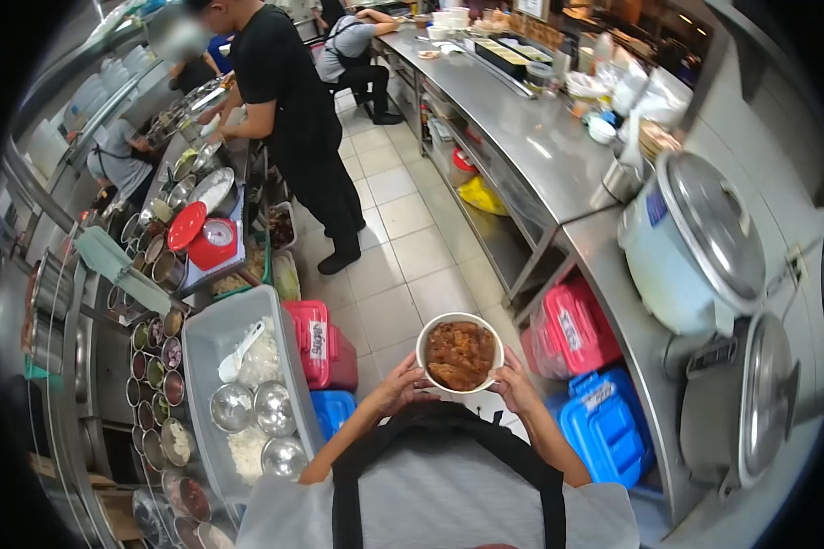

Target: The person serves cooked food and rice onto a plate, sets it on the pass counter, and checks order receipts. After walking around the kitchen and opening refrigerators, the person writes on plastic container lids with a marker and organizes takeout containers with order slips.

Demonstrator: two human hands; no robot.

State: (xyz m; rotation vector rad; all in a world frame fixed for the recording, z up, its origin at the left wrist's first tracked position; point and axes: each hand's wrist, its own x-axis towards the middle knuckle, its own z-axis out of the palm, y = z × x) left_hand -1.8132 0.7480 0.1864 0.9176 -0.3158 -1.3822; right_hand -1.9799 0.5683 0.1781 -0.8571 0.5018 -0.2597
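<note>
Between my two hands is a white bowl [419,346] filled with brown, saucy pieces of food [460,355], held in front of my chest. My left hand [401,384] grips its left side, fingers curled against the wall. On the opposite side my right hand [515,382] closes around the rim and wall. The bowl is roughly level, its contents facing up toward me. Its underside and some of my fingertips are hidden.
At left, a grey tub [192,366] holds rice, metal bowls and a white scoop, near small ingredient pots. A red scale [214,240] sits beyond. A person in black [293,119] works there. Right, a steel counter [531,137] carries a rice cooker [687,247]; blue [604,430] and red bins stand below.
</note>
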